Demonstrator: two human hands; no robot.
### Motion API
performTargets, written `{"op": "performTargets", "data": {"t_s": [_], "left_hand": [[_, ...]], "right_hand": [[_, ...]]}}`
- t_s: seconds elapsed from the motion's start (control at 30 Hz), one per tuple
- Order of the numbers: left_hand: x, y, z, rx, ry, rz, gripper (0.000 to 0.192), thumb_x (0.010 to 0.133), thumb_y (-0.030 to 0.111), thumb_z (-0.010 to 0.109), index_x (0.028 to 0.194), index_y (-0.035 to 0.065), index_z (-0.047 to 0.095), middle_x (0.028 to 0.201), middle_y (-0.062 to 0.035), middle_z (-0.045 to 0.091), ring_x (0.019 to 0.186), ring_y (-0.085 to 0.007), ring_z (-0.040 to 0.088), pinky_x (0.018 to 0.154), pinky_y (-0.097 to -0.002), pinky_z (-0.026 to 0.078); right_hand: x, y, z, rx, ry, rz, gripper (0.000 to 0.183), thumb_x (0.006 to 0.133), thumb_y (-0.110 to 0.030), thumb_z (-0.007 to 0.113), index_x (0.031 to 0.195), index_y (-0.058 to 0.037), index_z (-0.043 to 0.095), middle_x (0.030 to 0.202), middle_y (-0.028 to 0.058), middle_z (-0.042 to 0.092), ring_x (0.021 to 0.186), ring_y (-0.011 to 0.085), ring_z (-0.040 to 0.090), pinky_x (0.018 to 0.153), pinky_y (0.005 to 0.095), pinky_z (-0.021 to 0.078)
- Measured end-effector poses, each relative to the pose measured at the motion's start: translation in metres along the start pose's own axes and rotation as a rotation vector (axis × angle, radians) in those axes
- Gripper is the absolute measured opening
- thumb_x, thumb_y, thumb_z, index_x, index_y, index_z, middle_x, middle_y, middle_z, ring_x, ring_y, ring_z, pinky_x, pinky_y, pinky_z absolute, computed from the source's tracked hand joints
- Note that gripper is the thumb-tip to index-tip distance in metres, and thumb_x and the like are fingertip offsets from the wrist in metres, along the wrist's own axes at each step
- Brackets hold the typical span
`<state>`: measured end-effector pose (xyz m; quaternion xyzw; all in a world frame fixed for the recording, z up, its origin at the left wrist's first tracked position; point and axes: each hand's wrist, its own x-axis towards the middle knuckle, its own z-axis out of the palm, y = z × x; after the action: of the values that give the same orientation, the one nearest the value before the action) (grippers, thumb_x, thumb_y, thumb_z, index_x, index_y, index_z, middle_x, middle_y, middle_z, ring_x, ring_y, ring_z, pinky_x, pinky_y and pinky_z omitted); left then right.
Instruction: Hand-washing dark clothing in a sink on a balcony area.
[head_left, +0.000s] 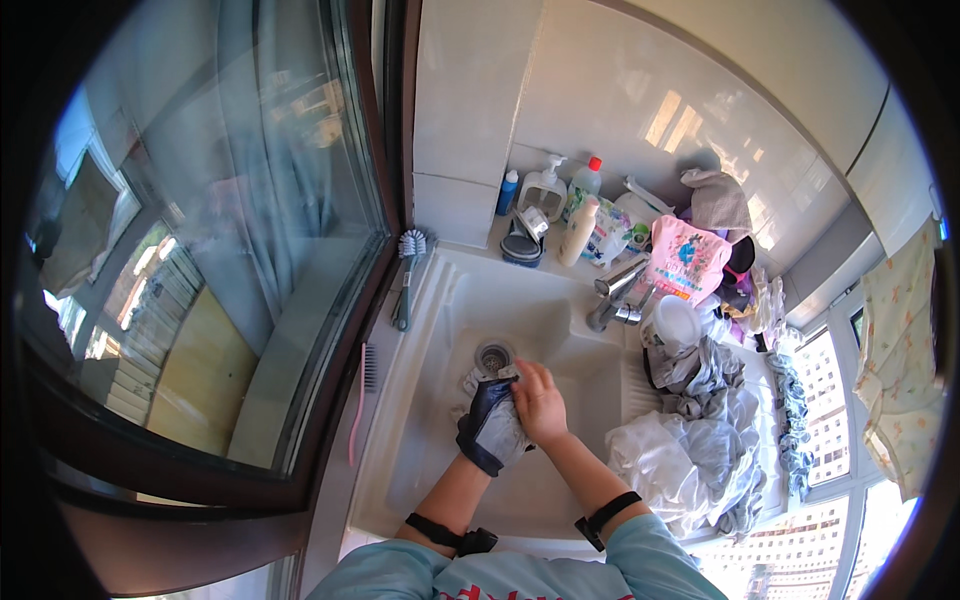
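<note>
Over the sink basin (427, 450), my left hand is covered by a dark navy and light grey cloth piece (504, 435), possibly a sock. Its fingers are hidden, so their pose does not show. Bare, my right hand (540, 405) clasps the right side of this cloth, fingers pointing towards the drain (494, 360). A small whitish thing (508, 372) shows by the right fingertips; I cannot tell whether it is soap or fabric. Wet whitish cloth (474, 381) lies in the basin beside the drain, partly behind the left hand.
A chrome faucet (619, 292) rises at the back right. Wet garments (682, 457) are heaped on the ribbed washboard side, below a white tub (675, 322). Bottles (579, 232) and a pink detergent bag (688, 259) crowd the ledge. Brushes (406, 289) line the left rim, beside an open window (300, 300).
</note>
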<state>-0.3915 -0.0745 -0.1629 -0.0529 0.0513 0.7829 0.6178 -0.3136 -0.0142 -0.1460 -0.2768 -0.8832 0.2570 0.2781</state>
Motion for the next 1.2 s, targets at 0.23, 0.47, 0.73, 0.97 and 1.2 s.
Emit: {"op": "performTargets", "data": {"t_s": [0.23, 0.47, 0.73, 0.97, 1.2], "left_hand": [[-0.029, 0.025, 0.05, 0.198, 0.248, -0.035, 0.023, 0.086, 0.025, 0.047, 0.091, 0.0066, 0.06, 0.075, -0.0089, 0.063, 0.062, -0.0239, 0.06, 0.054, -0.0383, 0.052], [-0.007, 0.02, -0.011, 0.26, 0.106, -0.001, 0.031, 0.087, 0.028, 0.04, 0.095, 0.0033, 0.057, 0.082, -0.0112, 0.061, 0.067, -0.0236, 0.06, 0.056, -0.0344, 0.05], [-0.002, 0.011, 0.004, 0.326, -0.023, -0.043, 0.026, 0.092, 0.019, 0.035, 0.105, 0.0044, 0.052, 0.095, -0.0121, 0.06, 0.086, -0.0236, 0.06, 0.075, -0.0344, 0.049], [0.0, 0.017, -0.025, 0.227, -0.162, -0.02, 0.028, 0.095, 0.022, 0.035, 0.112, 0.0062, 0.051, 0.103, -0.0084, 0.059, 0.099, -0.0178, 0.055, 0.086, -0.0311, 0.044], [-0.003, 0.018, 0.0, 0.023, -0.473, -0.201, 0.03, 0.094, 0.022, 0.036, 0.116, 0.0075, 0.05, 0.109, -0.008, 0.058, 0.105, -0.0173, 0.052, 0.092, -0.0292, 0.04]], "right_hand": [[0.004, 0.055, -0.013, 0.402, -0.013, 0.677, 0.035, 0.079, -0.005, 0.054, 0.114, -0.0025, 0.049, 0.091, 0.01, 0.06, 0.075, 0.0178, 0.062, 0.068, 0.0284, 0.0513], [-0.003, -0.009, -0.021, 0.378, -0.354, 0.463, 0.044, 0.072, -0.008, 0.064, 0.115, -0.0055, 0.054, 0.074, 0.0032, 0.058, 0.061, 0.0112, 0.057, 0.059, 0.0235, 0.0452], [0.014, -0.022, -0.045, 0.844, -0.074, 0.732, 0.034, 0.074, 0.001, 0.057, 0.108, -0.0055, 0.057, 0.076, 0.0017, 0.056, 0.063, 0.0092, 0.052, 0.057, 0.0225, 0.0432], [0.003, -0.075, -0.037, 0.561, -0.694, 0.365, 0.036, 0.078, -0.014, 0.064, 0.112, -0.0051, 0.057, 0.075, 0.0026, 0.062, 0.068, 0.0089, 0.057, 0.056, 0.0229, 0.0424], [0.034, -0.024, -0.046, 0.616, -0.139, 0.519, 0.039, 0.082, -0.027, 0.063, 0.111, -0.0023, 0.054, 0.089, 0.0113, 0.064, 0.079, 0.0213, 0.063, 0.07, 0.0309, 0.0476]]}}
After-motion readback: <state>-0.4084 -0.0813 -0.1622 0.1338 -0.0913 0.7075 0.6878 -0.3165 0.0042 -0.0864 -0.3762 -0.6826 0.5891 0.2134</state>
